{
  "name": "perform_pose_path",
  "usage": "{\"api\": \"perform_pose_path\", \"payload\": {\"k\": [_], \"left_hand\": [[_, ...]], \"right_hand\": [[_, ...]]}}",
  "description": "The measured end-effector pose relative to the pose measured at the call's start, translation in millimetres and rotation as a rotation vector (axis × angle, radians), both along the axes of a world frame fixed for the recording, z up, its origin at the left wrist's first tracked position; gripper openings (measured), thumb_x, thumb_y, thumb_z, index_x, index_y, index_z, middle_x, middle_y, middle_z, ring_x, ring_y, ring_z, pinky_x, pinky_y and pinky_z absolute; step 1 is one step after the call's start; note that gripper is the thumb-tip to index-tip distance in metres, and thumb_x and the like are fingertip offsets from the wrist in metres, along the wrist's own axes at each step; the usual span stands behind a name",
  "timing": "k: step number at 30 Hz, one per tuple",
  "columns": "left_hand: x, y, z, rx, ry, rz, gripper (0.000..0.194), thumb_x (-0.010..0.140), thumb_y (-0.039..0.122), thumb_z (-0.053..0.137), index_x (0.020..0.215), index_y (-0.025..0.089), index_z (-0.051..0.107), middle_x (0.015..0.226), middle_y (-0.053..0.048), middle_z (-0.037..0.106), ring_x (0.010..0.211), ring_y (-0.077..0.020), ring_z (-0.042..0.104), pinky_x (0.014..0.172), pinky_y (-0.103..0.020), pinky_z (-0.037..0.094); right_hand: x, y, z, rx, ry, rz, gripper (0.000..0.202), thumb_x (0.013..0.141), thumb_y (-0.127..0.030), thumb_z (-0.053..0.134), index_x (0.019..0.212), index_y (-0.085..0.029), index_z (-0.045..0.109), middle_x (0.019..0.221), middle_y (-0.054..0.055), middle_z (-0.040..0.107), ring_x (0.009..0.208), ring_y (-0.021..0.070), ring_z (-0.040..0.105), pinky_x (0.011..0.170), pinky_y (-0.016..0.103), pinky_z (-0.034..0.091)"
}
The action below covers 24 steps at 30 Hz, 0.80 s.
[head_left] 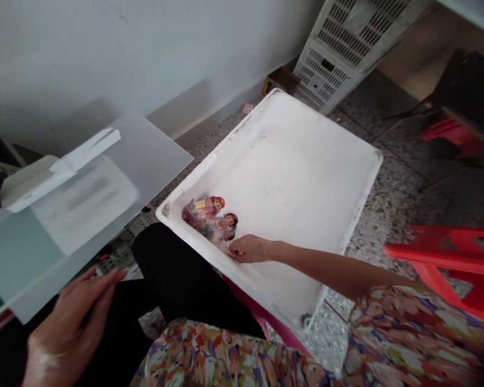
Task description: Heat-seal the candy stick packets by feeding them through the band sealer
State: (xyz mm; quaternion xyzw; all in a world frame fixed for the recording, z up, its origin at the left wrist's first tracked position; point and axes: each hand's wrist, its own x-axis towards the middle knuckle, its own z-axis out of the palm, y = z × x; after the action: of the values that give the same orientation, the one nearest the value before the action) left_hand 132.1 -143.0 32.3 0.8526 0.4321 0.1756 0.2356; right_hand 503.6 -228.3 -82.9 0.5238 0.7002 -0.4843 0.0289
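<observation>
My right hand (250, 249) reaches into a large white tray (298, 166), near its lower left wall. Its fingers are closed together on something small and orange-brown, mostly hidden by them. Just beyond the fingertips lie several cartoon figures in clear wrapping (228, 221), heaped in the tray's left corner. One has a red cap or hair, another brown hair. At the lower left, my left hand (75, 322) hovers over my lap with fingers stretched out, beside a table's edge. I see nothing held in it.
A translucent sheet with a white paper strip (92, 150) covers the table at left. White slatted crates (326, 75) are stacked by the wall. A red plastic stool (439, 258) stands at right. Between my legs and the tray shows something pink (282, 328).
</observation>
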Motion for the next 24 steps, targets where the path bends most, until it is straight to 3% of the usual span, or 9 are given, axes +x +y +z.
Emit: {"api": "perform_pose_path", "payload": {"k": [2, 5, 8, 12, 16, 20, 24], "left_hand": [[16.3, -2.6, -6.1, -0.001, -0.031, -0.01, 0.053, 0.097, 0.026, 0.055, 0.139, 0.058, 0.052, 0.122, 0.017, 0.071, 0.121, -0.0276, 0.065, 0.115, -0.062, 0.05], [47.0, -7.6, -9.9, 0.038, -0.104, -0.129, 0.05, 0.097, 0.02, 0.057, 0.141, 0.044, 0.056, 0.12, 0.004, 0.073, 0.114, -0.0246, 0.068, 0.109, -0.053, 0.055], [77.9, -17.2, -12.2, 0.072, -0.162, -0.203, 0.042, 0.097, 0.016, 0.058, 0.137, 0.031, 0.059, 0.117, -0.004, 0.074, 0.109, -0.0228, 0.069, 0.1, -0.043, 0.057], [114.2, -36.4, -16.7, 0.06, -0.189, -0.24, 0.042, 0.098, 0.02, 0.06, 0.139, 0.026, 0.055, 0.12, -0.008, 0.072, 0.112, -0.0232, 0.067, 0.098, -0.04, 0.055], [139.8, -40.9, -21.1, -0.023, -0.253, -0.099, 0.064, 0.094, 0.035, 0.068, 0.151, 0.022, 0.043, 0.142, -0.015, 0.062, 0.128, -0.0297, 0.06, 0.108, -0.048, 0.051], [133.8, -11.0, -13.7, -0.297, -0.567, 0.161, 0.041, 0.097, 0.039, 0.061, 0.134, 0.022, 0.062, 0.13, -0.01, 0.07, 0.118, -0.0259, 0.066, 0.107, -0.043, 0.053], [100.0, 26.3, 10.1, -0.586, -0.812, 0.231, 0.035, 0.092, 0.048, 0.066, 0.111, 0.02, 0.076, 0.114, -0.007, 0.076, 0.106, -0.025, 0.07, 0.1, -0.038, 0.056]], "right_hand": [[6.0, -1.8, 2.0, -0.002, 0.088, -0.096, 0.011, 0.08, -0.013, 0.061, 0.081, -0.022, 0.069, 0.082, -0.001, 0.072, 0.074, 0.0148, 0.064, 0.068, 0.023, 0.043], [17.2, -5.4, 7.4, -0.009, 0.3, -0.284, 0.015, 0.076, -0.011, 0.059, 0.082, -0.02, 0.07, 0.075, -0.004, 0.068, 0.07, 0.0124, 0.061, 0.066, 0.021, 0.044], [23.6, -8.4, 21.6, 0.017, 0.428, -0.454, 0.013, 0.073, -0.014, 0.059, 0.08, -0.018, 0.07, 0.069, -0.005, 0.064, 0.066, 0.0122, 0.058, 0.062, 0.021, 0.043], [13.0, -0.6, 61.4, 0.109, 0.557, -0.616, 0.011, 0.078, -0.023, 0.062, 0.083, -0.018, 0.07, 0.074, -0.003, 0.067, 0.069, 0.0146, 0.06, 0.063, 0.023, 0.046], [-18.6, 23.8, 110.7, 0.279, 0.582, -0.587, 0.017, 0.082, -0.018, 0.057, 0.092, -0.02, 0.071, 0.092, 0.002, 0.072, 0.082, 0.0171, 0.066, 0.072, 0.026, 0.053], [-44.8, 54.6, 145.8, 0.406, 0.596, -0.449, 0.027, 0.09, -0.022, 0.055, 0.112, -0.023, 0.071, 0.108, 0.005, 0.073, 0.095, 0.0185, 0.069, 0.078, 0.028, 0.056], [-65.1, 98.2, 163.3, 0.479, 0.591, -0.587, 0.027, 0.092, -0.035, 0.061, 0.115, -0.024, 0.068, 0.105, 0.005, 0.073, 0.087, 0.0172, 0.068, 0.073, 0.028, 0.054]]}}
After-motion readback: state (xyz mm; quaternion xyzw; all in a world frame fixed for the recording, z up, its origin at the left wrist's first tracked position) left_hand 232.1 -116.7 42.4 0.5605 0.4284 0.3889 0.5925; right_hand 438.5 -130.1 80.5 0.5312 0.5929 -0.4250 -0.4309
